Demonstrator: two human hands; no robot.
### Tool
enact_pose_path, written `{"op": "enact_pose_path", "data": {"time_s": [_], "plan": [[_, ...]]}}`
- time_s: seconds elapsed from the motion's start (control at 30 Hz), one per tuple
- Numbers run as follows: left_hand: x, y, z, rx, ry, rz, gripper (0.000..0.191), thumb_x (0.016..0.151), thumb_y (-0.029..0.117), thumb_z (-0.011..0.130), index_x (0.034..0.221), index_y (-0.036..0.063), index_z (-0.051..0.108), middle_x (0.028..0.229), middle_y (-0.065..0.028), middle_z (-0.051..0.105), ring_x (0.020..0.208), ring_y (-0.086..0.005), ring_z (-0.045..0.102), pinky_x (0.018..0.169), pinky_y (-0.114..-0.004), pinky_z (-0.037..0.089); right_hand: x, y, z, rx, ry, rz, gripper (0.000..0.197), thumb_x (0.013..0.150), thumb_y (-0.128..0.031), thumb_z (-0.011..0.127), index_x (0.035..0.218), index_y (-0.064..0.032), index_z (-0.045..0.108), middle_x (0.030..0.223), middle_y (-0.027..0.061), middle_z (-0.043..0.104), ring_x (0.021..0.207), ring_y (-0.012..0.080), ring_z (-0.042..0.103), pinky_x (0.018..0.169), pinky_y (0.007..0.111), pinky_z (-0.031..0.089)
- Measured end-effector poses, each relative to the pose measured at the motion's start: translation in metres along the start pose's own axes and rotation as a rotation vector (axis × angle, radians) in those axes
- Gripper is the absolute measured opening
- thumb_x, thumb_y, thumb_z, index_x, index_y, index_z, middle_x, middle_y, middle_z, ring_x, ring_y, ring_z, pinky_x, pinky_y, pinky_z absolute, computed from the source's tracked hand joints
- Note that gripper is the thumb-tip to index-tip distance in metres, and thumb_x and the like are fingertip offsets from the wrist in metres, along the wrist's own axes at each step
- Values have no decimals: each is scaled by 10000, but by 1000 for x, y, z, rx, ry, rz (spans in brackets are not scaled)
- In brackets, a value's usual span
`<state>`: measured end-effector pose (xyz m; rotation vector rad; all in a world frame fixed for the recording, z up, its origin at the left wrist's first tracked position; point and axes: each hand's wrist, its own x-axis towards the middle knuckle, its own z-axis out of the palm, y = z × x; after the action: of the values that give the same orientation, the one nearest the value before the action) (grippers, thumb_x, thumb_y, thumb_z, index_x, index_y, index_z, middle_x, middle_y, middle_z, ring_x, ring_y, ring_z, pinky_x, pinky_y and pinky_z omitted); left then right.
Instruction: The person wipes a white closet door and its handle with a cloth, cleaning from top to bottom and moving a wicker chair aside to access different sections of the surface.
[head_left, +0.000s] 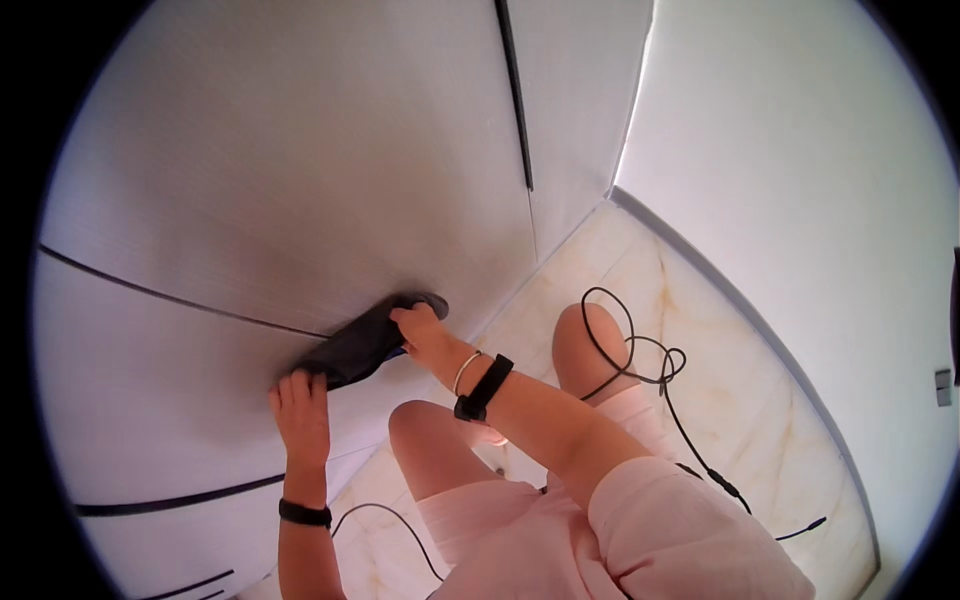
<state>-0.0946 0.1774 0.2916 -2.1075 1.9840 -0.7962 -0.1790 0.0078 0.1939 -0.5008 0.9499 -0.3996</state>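
A long, dark, flat item (352, 349), seemingly of soft material, slants across the pale panelled front before me. Its exact kind is not clear. The fingers of my left hand (302, 416) hold its lower left end, their tips partly hidden behind its edge. Near the upper right end, my right hand (421, 330) pinches it between thumb and fingers. A small blue patch shows under the item beside my right hand. Both wrists wear black bands, and the right one also has a bangle.
The pale panelled front (322, 165) has dark strips and seams. A black cable (679, 420) with inline connectors loops over my right knee and the marbled floor (720, 360). On the right stands a white wall (795, 187) with a grey skirting strip (739, 266).
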Motion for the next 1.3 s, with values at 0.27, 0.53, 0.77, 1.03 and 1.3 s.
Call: {"op": "enact_pose_path", "data": {"time_s": [0.27,0.53,0.77,1.03,1.3], "plan": [[61,7,14,10,163,-22,228,713,67,506,933,21,543,895,-106,473,840,-256,463,773,-376,352,-1,-70,-4,-268,239,-483,277,763,-198,594,894,39,535,879,123,535,804,226,513,701,357,413],[155,37,12,-28,267,46,178,728,58,510,900,25,541,841,-108,469,793,-256,461,722,-375,352,-24,-149,-66,-166,408,-1124,349,746,-163,614,1007,18,469,997,175,475,929,300,482,820,374,386],[240,99,-21,-356,415,95,162,731,59,528,888,25,541,838,-111,467,790,-277,452,684,-391,342,-50,-224,-96,-386,559,-1403,316,785,-100,575,1043,25,444,1085,204,474,1028,311,446,849,378,367],[255,77,-29,-250,593,17,125,659,-1,582,627,-3,461,578,-143,383,482,-258,373,389,-395,194,-22,-246,-72,-894,327,-1778,488,785,-176,556,1191,26,377,1266,225,379,1158,432,344,981,482,259],[228,87,-9,-416,-243,141,222,729,68,522,944,24,549,832,-117,462,794,-281,461,684,-405,358,1,-169,-101,-496,212,-736,401,810,-118,473,1189,-5,401,1215,231,385,1120,407,359,931,390,338]]}}
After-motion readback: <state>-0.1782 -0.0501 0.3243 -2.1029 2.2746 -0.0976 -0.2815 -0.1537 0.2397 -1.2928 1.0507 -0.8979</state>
